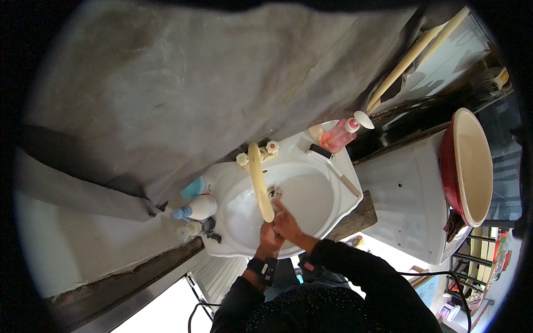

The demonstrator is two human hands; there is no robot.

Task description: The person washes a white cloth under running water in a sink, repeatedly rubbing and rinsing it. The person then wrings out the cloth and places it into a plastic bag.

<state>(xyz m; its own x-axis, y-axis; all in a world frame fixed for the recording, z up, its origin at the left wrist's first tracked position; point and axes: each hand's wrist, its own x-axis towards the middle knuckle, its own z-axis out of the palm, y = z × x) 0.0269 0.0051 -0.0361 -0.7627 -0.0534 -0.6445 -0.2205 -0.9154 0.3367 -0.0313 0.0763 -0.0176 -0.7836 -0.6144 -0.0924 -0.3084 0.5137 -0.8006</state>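
My left hand (pixel 270 238) and my right hand (pixel 287 224) touch each other over a white washbasin (pixel 308 200), just below the mouth of a cream-coloured spout (pixel 259 183). Motion blur and overlap hide how the fingers lie, and whether anything is between them cannot be told. The spout rises from between two tap knobs; the right knob (pixel 272 146) bears a red mark, the left knob (pixel 242 159) is plain cream. Around the drain (pixel 272 192) the basin looks wet. A dark band with a small box is strapped at my left wrist.
Pump bottles, one white with a blue top (pixel 200 208), stand at the basin's left rim. On the right are a pink soap bottle (pixel 339 135) and a long-handled brush (pixel 335 170). A red basin (pixel 466 166) rests on a white appliance (pixel 404 200). Grey cloth (pixel 166 83) hangs behind the spout.
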